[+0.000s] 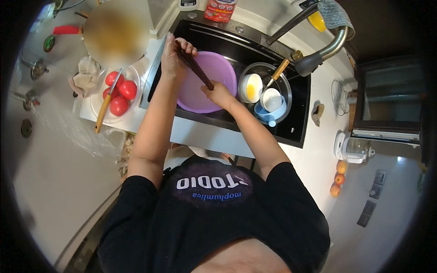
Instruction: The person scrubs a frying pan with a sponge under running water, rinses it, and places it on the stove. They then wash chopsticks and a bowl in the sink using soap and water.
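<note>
A slim bundle of dark brown sticks, which look like chopsticks point(196, 68), slants over a purple basin point(223, 68) in the black sink. My left hand point(175, 59) is closed about their upper, wider end, its fingers curled and the thumb pointing up. At the lower, narrow end, my right hand point(219, 94) grips them with its fingers wrapped round. Both hands are above the basin, whose inside is partly hidden by my arms. Right of it, a round metal pan point(287, 84) holds a white bowl with something yellow point(251, 88), a white cup point(271, 100) and a light blue pot point(278, 111).
On the left, a plate point(94, 109) bears tomatoes point(119, 105) and a wooden-handled knife point(105, 105). The faucet point(325, 52) reaches over the sink's right side. A red pouch point(220, 10) stands behind. A glass kettle point(357, 149) and several fruits point(340, 178) are at right.
</note>
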### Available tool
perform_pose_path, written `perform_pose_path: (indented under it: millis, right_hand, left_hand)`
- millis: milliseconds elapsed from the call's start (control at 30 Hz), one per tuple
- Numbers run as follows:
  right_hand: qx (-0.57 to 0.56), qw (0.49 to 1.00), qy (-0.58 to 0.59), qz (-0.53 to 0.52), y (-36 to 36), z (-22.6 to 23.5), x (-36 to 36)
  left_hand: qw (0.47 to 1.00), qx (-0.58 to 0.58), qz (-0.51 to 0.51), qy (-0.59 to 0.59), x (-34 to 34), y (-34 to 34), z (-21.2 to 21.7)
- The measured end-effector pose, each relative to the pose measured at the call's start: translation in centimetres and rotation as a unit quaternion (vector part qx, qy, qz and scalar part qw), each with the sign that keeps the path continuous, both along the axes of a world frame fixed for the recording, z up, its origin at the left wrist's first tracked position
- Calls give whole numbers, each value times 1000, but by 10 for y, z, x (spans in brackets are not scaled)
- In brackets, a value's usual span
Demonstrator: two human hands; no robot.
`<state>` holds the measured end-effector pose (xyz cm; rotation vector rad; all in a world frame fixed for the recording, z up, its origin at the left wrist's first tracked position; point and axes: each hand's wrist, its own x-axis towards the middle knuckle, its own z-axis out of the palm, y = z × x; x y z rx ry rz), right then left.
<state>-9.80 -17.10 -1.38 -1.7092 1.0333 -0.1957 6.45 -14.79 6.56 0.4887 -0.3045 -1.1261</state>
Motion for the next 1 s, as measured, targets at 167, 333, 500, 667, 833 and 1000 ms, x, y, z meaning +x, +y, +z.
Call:
perform_pose_path:
  millis: [167,333,500,667,833,1000]
  right_hand:
    - [12,998,53,5,-12,-46,20]
    - [52,980,184,58,-19,-42,30]
    - [101,970,202,89,-30,-67,27]
    - [140,969,147,138,-59,-82,20]
    - [51,971,-19,-232,-113,-172,17]
    - [138,908,-2,-395,-93,-170,61]
  left_hand:
    - [995,97,-21,19,15,-22,-36]
    - [966,245,-54,-67,20,-36,-76]
    - [956,289,-51,28,23,-55,-123]
    - [927,371,-50,26,24,-58,-137]
    - [923,371,35,92,21,-54,-154]
    - [906,423,23,-16,23,-51,-176]
